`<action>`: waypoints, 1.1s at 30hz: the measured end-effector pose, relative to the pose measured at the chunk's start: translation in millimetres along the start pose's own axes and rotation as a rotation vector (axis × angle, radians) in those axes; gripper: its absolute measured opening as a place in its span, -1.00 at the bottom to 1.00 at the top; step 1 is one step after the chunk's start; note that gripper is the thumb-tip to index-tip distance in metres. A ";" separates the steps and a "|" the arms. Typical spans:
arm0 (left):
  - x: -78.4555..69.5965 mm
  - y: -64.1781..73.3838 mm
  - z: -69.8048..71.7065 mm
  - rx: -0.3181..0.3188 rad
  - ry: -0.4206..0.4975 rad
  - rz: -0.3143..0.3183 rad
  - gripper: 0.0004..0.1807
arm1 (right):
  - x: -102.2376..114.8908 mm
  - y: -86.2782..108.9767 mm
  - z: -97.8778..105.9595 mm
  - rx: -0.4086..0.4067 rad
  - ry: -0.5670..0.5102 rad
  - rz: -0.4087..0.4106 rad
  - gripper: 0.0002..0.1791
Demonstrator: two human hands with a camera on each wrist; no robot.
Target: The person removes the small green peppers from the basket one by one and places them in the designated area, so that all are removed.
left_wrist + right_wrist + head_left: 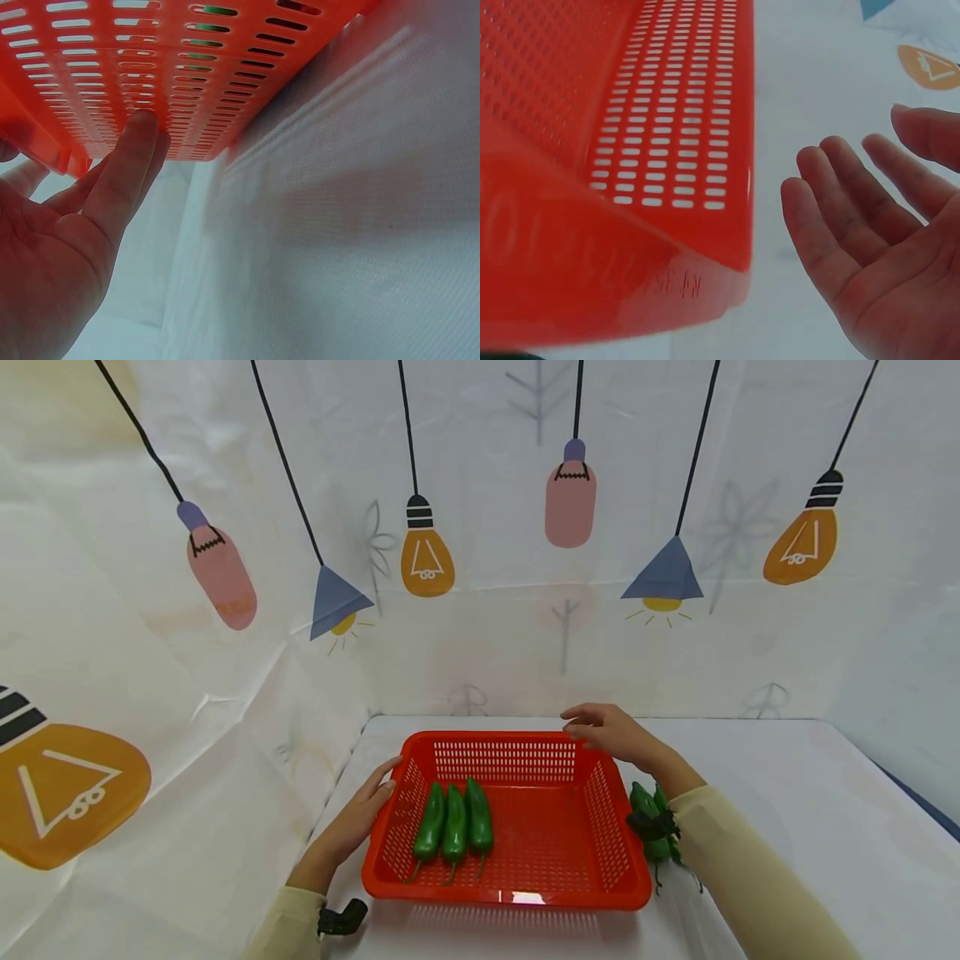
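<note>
A red plastic basket [532, 893] with slotted walls stands on the white table. Three green chili peppers [454, 827] lie side by side in its left part, stems toward me. My left hand [352, 822] touches the basket's left side; in the left wrist view its straight fingers [124, 169] rest against the outer wall beneath the rim. Over by the far right corner is my right hand [611, 731], holding nothing. Its fingers are spread and slightly bent, apart from the rim in the right wrist view.
More green peppers [651, 847] lie on the table just right of the basket, partly hidden by the right wrist and its black strap [654, 825]. White table surface [795, 810] extends to the right. A wall sheet [480, 643] with printed lamps rises behind.
</note>
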State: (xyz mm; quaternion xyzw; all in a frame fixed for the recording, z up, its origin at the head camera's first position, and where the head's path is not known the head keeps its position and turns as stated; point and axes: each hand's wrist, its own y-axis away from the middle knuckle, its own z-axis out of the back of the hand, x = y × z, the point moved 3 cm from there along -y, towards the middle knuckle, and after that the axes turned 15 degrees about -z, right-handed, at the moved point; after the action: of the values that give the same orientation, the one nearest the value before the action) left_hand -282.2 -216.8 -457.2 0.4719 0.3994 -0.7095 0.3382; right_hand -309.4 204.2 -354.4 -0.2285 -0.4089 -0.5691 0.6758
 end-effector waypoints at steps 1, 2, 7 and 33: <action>0.7 0.2 0.3 0.004 0.004 -0.001 -0.41 | 0.9 -1.2 -1.7 0.001 -0.001 -0.002 -0.56; 1.3 0.3 0.6 0.005 0.004 -0.002 -0.41 | 1.7 -2.3 -3.4 0.003 -0.001 -0.001 -0.57; 1.1 0.9 1.5 0.000 0.001 -0.008 -0.41 | 6.6 -6.3 -13.4 0.035 -0.011 -0.001 -0.57; -2.7 1.6 0.3 -0.007 0.007 0.011 -0.41 | 19.0 -28.4 -66.1 0.164 0.005 -0.088 -0.56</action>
State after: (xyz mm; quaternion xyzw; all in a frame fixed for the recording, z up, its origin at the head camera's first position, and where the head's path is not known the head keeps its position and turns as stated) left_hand -280.1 -217.5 -455.0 0.4752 0.4005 -0.7047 0.3424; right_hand -316.8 134.9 -380.4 -0.1529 -0.4621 -0.5634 0.6677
